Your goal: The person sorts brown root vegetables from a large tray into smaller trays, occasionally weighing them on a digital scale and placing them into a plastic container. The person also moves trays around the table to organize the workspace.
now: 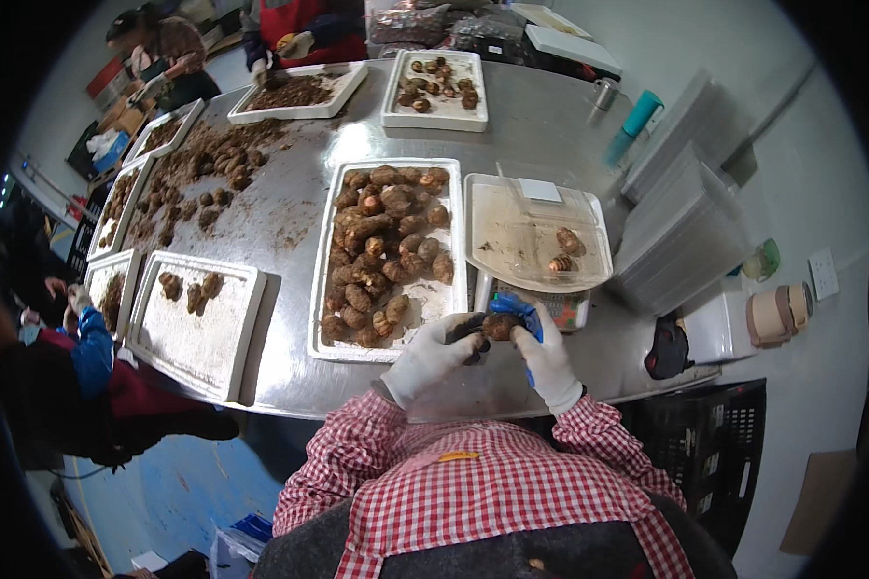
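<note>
My left hand (pixel 434 354), in a white glove with dark fingertips, grips one side of a brown taro corm (pixel 502 326). On the other side my right hand (pixel 547 354) grips the same corm, its white glove showing blue on the fingers. Both hands are just above the table's near edge. Left of them lies a white foam tray (pixel 434 307) heaped with several taro corms (pixel 373 246). Beyond my right hand, a weighing scale (pixel 573 307) carries a clear plastic clamshell box (pixel 510 253). Two taro corms (pixel 566 250) lie inside it.
Stacked clear plastic boxes (pixel 681 231) and a teal bottle (pixel 639 116) stand at right. Another foam tray (pixel 188 326) holds a few corms at left; loose soil-covered corms (pixel 224 163) lie beyond. A co-worker (pixel 101 362) is at left; others work at the far side.
</note>
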### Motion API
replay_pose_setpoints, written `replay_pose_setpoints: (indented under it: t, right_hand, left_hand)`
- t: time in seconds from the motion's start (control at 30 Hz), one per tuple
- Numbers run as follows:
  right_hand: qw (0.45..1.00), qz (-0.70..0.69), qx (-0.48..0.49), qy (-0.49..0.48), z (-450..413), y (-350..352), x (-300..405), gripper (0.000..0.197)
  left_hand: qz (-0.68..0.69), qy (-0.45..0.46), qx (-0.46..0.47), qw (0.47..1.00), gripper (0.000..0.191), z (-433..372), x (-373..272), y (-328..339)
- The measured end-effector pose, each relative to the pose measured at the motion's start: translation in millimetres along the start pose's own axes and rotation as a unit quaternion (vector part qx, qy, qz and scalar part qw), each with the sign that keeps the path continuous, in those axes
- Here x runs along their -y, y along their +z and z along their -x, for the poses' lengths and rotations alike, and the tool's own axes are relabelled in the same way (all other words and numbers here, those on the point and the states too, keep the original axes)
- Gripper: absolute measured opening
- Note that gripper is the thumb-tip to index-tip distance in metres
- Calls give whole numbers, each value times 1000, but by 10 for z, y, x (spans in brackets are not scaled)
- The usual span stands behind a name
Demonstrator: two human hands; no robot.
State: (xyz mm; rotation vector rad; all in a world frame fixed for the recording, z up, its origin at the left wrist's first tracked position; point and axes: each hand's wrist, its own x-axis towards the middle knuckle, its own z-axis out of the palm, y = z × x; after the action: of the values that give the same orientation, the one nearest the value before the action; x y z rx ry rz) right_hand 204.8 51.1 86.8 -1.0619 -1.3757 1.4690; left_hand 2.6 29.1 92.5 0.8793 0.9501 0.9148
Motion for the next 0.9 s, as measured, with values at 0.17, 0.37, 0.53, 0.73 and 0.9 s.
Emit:
replay_pose_setpoints:
  t: [0.17,0.37,0.53,0.73,0.9]
  right_hand:
    - [944,248,-54,-210,107,-32,-39,53]
    - [924,261,-96,-263,300,-104,55,51]
    - [927,262,-165,-212,402,-171,25,53]
    - [898,301,-128,-293,372,-80,127,53]
    - [962,140,-139,-189,344,-32,-57,56]
  left_hand:
    - [-231,70,-22,970,33,-182,85,196]
    - [-180,2,18,984,29,-388,238,164]
    - [-165,7,73,984,27,-304,-153,361]
    - [-297,93,17,950,27,-413,89,314]
    - [-136,59,-75,986,23,-447,2,94]
